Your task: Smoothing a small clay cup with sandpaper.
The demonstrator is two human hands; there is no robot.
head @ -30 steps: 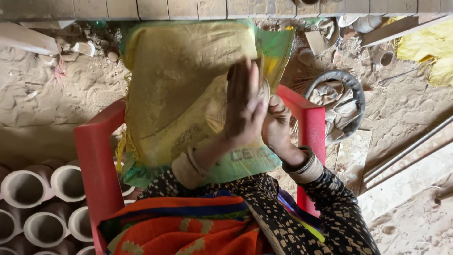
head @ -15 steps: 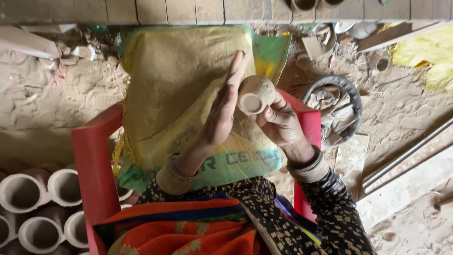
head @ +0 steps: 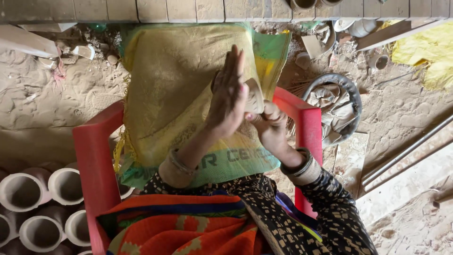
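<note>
Before me: a red plastic chair (head: 92, 156), draped with a dusty yellow-green woven sack (head: 174, 94). By the chair's left edge, a cluster of pale clay pots (head: 35, 203), mouths up. Beyond its right arm, a black rubber tyre ring (head: 351, 92) holding crumpled paper. Along the sandy floor's (head: 47, 113) far edge, a brick wall (head: 165, 9); far right corner, yellow sheeting (head: 429, 52).

clay cup (head: 255, 96): mostly hidden behind left hand (head: 230, 97) | pots (head: 28, 198): cut off by edge
</note>
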